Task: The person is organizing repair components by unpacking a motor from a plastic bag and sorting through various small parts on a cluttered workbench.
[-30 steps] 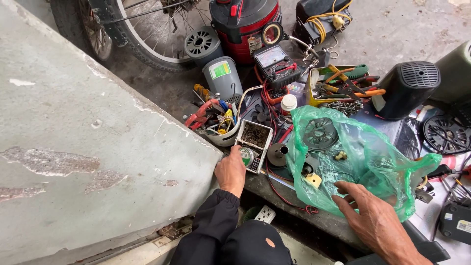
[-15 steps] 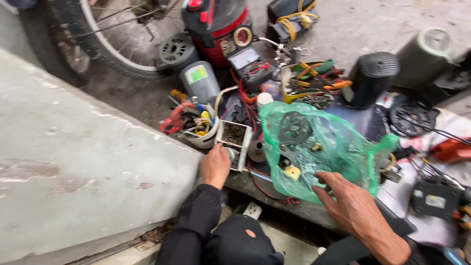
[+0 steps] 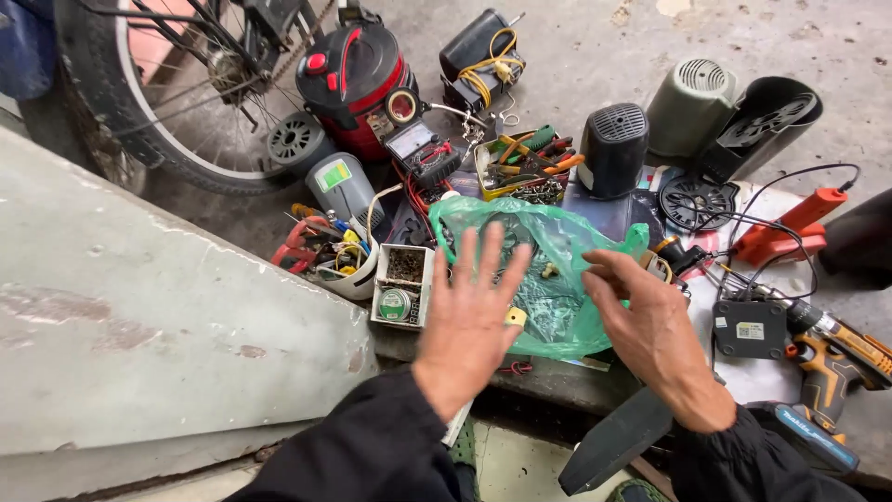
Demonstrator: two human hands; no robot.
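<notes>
Both hands hover over a thin translucent green plastic bag (image 3: 548,270) that lies on the edge of a low concrete ledge (image 3: 167,335). The left hand (image 3: 469,311) has its fingers spread wide and flat, palm down, and holds nothing; it covers the near left part of the bag. The right hand (image 3: 650,325) is also open, with the fingers slightly curled toward the bag's right side — it grips nothing either. The bag sits in the middle of the clutter, between a small white cardboard box of little parts (image 3: 401,284) and a black square adapter (image 3: 751,328), probably so it stays within easy reach. What the bag contains is hard to make out — only small metal and yellow pieces show through the film. A bicycle wheel (image 3: 139,112) is cut off at the top.
</notes>
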